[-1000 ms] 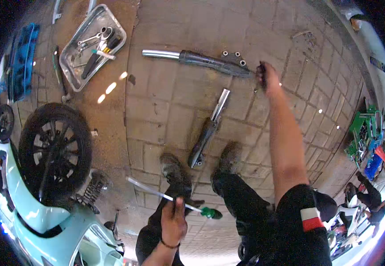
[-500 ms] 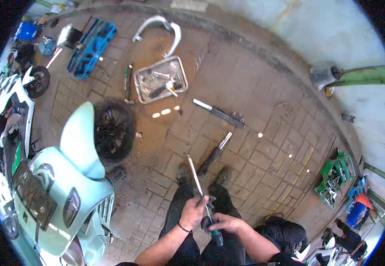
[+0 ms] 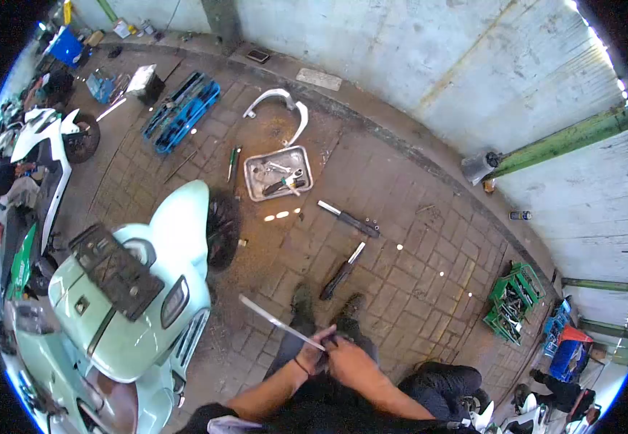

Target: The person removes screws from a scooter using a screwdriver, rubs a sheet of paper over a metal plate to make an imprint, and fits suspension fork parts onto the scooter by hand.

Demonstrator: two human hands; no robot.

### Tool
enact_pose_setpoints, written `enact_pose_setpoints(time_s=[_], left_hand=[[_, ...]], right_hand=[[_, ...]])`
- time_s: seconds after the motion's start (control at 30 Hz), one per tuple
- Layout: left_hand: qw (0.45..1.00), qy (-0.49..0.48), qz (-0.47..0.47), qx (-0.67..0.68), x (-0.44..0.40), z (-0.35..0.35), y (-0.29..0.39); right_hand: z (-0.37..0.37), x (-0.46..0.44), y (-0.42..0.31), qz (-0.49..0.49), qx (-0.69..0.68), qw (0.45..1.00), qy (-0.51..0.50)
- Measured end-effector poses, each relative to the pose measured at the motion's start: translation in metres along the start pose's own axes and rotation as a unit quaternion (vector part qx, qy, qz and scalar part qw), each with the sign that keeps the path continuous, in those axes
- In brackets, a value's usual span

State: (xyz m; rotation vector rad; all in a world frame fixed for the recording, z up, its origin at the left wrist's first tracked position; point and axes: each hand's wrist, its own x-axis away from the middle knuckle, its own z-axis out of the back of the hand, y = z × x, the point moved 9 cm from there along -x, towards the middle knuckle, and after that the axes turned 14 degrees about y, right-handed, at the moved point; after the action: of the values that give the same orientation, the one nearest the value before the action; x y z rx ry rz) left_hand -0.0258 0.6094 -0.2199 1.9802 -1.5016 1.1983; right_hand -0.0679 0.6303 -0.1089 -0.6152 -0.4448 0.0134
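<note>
A long, thin silver metal rod [image 3: 274, 317] slants up to the left from my hands, above my legs. My left hand [image 3: 312, 354] is closed around its lower end. My right hand [image 3: 348, 364] is pressed close against the left one, fingers curled at the rod's end; what they hold is hidden. On the paving just past my shoes lie two fork legs, each with a silver tube and a dark lower part: a nearer fork leg [image 3: 340, 275] and a farther fork leg [image 3: 351, 220].
A pale green scooter [image 3: 122, 340] stands at left. Ahead are a metal tray [image 3: 249, 177] holding tools, a white curved part [image 3: 302, 123] and a blue toolbox [image 3: 184, 119]. A green toolbox [image 3: 505, 296] sits at right; a person's dark-clothed leg [image 3: 447, 377] shows beside me.
The rod has swung to the left and tilted lower. My hands have come together, and the green and black handle seen by my right hand is now hidden. The view has shifted.
</note>
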Motion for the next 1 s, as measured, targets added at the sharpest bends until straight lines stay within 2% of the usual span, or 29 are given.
enact_pose_setpoints(time_s=[0.03,0.07,0.1,0.17,0.2,0.23,0.3,0.33,0.4,0.43,0.5,0.57,0.63,0.7,0.77,0.8,0.87,0.9,0.97,1.0], left_hand=[[0.998,0.002,0.023,-0.058,0.013,0.006,-0.009],[0.997,-0.062,0.042,-0.024,0.01,0.011,-0.015],[0.997,-0.066,0.037,-0.024,0.027,-0.001,-0.013],[0.992,0.057,-0.055,-0.1,0.062,-0.011,-0.003],[0.997,-0.037,-0.003,-0.074,0.032,0.003,-0.024],[0.997,-0.034,-0.001,-0.066,0.041,0.002,-0.034],[0.99,0.036,-0.062,-0.125,0.053,0.016,-0.031],[0.99,0.038,-0.062,-0.124,0.061,0.021,-0.037],[0.948,0.103,-0.154,-0.258,0.077,0.042,-0.042],[0.946,0.1,-0.161,-0.262,0.081,0.047,-0.049],[0.869,0.123,-0.227,-0.421,0.098,0.069,-0.066],[0.849,0.056,-0.311,-0.425,0.151,0.055,-0.092],[0.923,0.05,-0.128,-0.36,0.167,0.075,-0.134],[0.909,0.02,-0.121,-0.398,0.166,0.105,-0.161],[0.869,-0.014,-0.109,-0.483,0.177,0.127,-0.191],[0.867,-0.011,-0.109,-0.486,0.18,0.139,-0.198],[0.817,0.062,-0.09,-0.566,0.183,0.174,-0.209],[0.814,0.061,-0.097,-0.569,0.189,0.175,-0.208],[0.728,0.006,-0.114,-0.676,0.205,0.179,-0.214],[0.726,0.008,-0.118,-0.677,0.21,0.186,-0.212]], right_hand=[[0.003,0.007,-0.006,-0.02,0.005,1.0,0.006],[0.007,0.013,-0.015,0.006,0.015,1.0,0.022],[0.011,0.017,-0.023,0.011,0.019,0.999,0.024],[0.019,0.031,-0.035,-0.011,0.059,0.998,0.035],[0.02,0.036,-0.037,-0.01,0.073,0.996,0.053],[0.019,0.044,-0.039,-0.01,0.073,0.996,0.044],[0.025,0.064,-0.052,0.013,0.065,0.992,0.104],[0.025,0.072,-0.058,0.014,0.064,0.993,0.102],[0.031,0.097,-0.065,-0.041,0.007,0.988,0.152],[0.025,0.107,-0.066,-0.037,0.009,0.986,0.16],[0.012,0.139,-0.073,-0.028,-0.045,0.969,0.241],[-0.009,0.173,-0.075,-0.047,-0.075,0.96,0.267],[-0.031,0.206,-0.074,-0.067,-0.106,0.943,0.307],[-0.068,0.237,-0.067,-0.097,-0.144,0.945,0.277],[-0.089,0.267,-0.076,-0.112,-0.147,0.942,0.28],[-0.103,0.277,-0.076,-0.131,-0.133,0.946,0.266],[-0.125,0.299,-0.085,-0.147,-0.119,0.948,0.254],[-0.127,0.307,-0.09,-0.14,-0.11,0.941,0.287],[-0.136,0.319,-0.104,-0.131,-0.104,0.932,0.321],[-0.139,0.323,-0.107,-0.137,-0.112,0.923,0.342]])
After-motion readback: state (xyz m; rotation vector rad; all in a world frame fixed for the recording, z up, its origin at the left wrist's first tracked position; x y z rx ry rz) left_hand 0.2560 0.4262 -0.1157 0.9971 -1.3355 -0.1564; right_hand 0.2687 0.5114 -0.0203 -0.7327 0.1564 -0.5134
